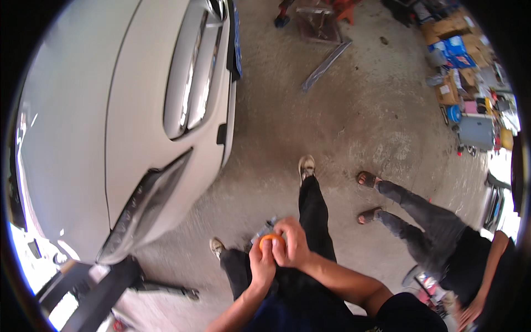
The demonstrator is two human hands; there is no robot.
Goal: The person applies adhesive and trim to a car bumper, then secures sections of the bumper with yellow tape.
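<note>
- Orange round object (pixel 271 239): mostly hidden by fingers, so its kind is hard to tell; it sits to the right of the white car (pixel 138 110), above the concrete floor (pixel 332 122).
- Left hand (pixel 261 261) is wrapped around it from below.
- Right hand (pixel 290 242) is closed over its top; a grey piece (pixel 264 228) pokes out behind, blurred.
- Far right of the car: brown cardboard boxes (pixel 451 27) and a blue package (pixel 454 51), bent by the rim.
- A second person (pixel 437 232), partly cut off, crouches right of the hands.
</note>
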